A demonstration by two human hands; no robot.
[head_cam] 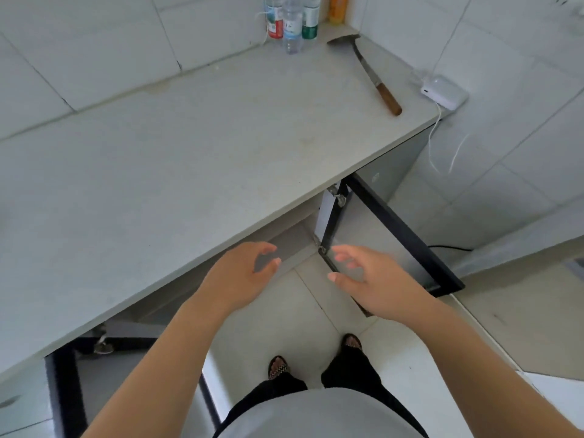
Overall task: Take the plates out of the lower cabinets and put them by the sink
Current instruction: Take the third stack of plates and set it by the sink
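Fingers [268,248] on both hands are loosely curled and spread, holding nothing. The left hand [240,273] and right hand [373,279] hover apart, just in front of the countertop's [189,153] front edge. The lower cabinet's black-framed door [401,224] stands open beside the right hand. The cabinet's inside is hidden, so where the plates are cannot be told. A wooden-handled spatula [387,96] lies near the countertop's far right corner.
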